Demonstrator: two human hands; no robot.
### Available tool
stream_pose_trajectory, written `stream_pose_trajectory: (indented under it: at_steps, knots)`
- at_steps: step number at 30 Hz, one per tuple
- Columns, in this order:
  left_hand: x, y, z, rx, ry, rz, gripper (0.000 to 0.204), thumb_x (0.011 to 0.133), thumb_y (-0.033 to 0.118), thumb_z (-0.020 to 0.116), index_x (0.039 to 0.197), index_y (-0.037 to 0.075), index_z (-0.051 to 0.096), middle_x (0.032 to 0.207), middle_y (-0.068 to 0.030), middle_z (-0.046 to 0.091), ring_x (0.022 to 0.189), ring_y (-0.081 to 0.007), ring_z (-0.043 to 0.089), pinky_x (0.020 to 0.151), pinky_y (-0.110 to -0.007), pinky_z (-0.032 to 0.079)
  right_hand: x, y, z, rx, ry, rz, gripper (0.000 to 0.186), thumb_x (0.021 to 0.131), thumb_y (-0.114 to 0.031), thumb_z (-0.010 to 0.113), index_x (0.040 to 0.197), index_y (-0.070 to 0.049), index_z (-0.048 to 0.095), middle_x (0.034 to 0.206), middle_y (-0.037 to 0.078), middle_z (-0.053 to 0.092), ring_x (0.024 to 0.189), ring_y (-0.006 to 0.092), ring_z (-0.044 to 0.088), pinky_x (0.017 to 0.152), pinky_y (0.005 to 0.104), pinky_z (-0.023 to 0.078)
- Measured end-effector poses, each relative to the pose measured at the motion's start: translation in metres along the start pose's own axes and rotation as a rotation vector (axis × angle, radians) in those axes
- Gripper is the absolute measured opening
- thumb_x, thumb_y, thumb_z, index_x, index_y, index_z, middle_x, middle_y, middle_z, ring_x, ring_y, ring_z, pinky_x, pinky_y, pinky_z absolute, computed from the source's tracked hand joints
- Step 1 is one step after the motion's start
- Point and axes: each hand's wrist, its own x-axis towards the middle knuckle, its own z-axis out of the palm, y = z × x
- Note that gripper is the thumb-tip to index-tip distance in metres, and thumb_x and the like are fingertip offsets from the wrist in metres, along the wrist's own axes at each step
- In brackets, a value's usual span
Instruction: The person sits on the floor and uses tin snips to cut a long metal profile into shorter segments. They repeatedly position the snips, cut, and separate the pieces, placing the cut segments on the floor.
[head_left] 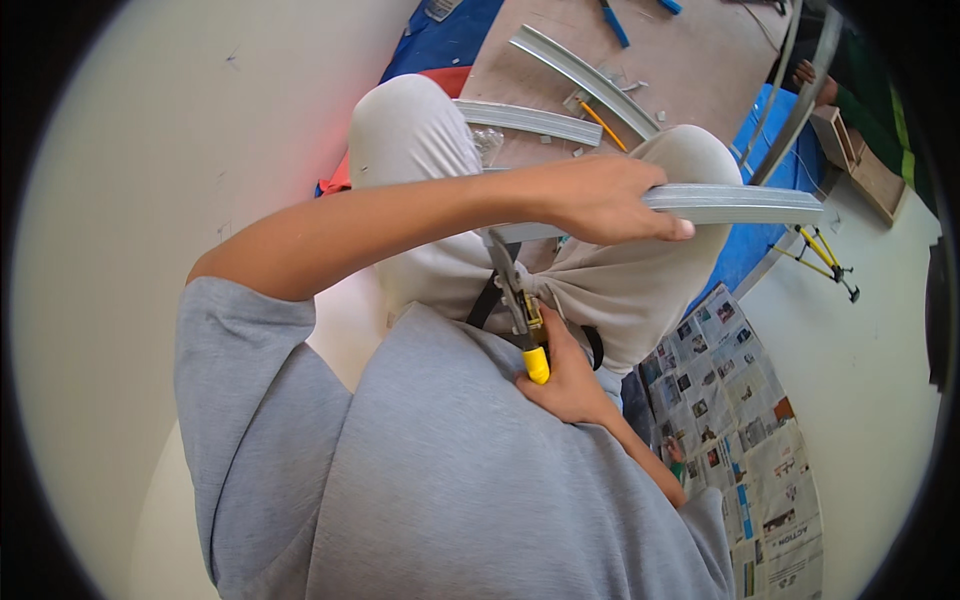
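My left hand [610, 200] is wrapped round a silvery metal channel [750, 204] that lies across my lap, one end pointing right. In my right hand [570, 385], close to my waist, is a pair of tin snips [514, 300] with yellow grips. The snips' jaws point away from me and meet the channel's left portion below my left forearm. Whether the blades touch or bite into the metal, I cannot tell. My right fingers are partly hidden behind the handles.
Beyond my knees, a brown board [560, 60] carries a curved channel [590, 80], a shorter channel [540, 121], a yellow pencil [602, 125] and a blue-handled tool [614, 24]. At upper right, another person's hand [818, 85] is by upright metal strips. A yellow tripod [820, 252] and newspapers [740, 400] lie right.
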Motion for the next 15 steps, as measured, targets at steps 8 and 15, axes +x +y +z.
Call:
stream_pose_trajectory:
  at_steps: [8, 15]
  knots:
    - [0.006, 0.020, -0.023, -0.062, 0.169, -0.082, 0.084, 0.096, 0.068, 0.058, 0.128, -0.010, 0.063, 0.121, -0.0312, 0.066, 0.113, -0.0389, 0.067, 0.094, -0.044, 0.052, -0.008, -0.020, -0.009, 0.020, 0.052, 0.097, 0.080, 0.076, -0.017, 0.079, 0.143, 0.002, 0.039, 0.115, 0.027, 0.062, 0.106, 0.0394, 0.062, 0.097, 0.0437, 0.048]
    - [0.012, 0.027, -0.039, -0.074, 0.225, -0.060, 0.083, 0.097, 0.064, 0.059, 0.133, -0.010, 0.059, 0.121, -0.0317, 0.065, 0.114, -0.0383, 0.066, 0.097, -0.044, 0.051, -0.006, -0.025, -0.026, 0.033, -0.037, 0.036, 0.076, 0.077, -0.019, 0.077, 0.140, 0.000, 0.039, 0.110, 0.025, 0.062, 0.096, 0.0365, 0.059, 0.092, 0.0430, 0.049]
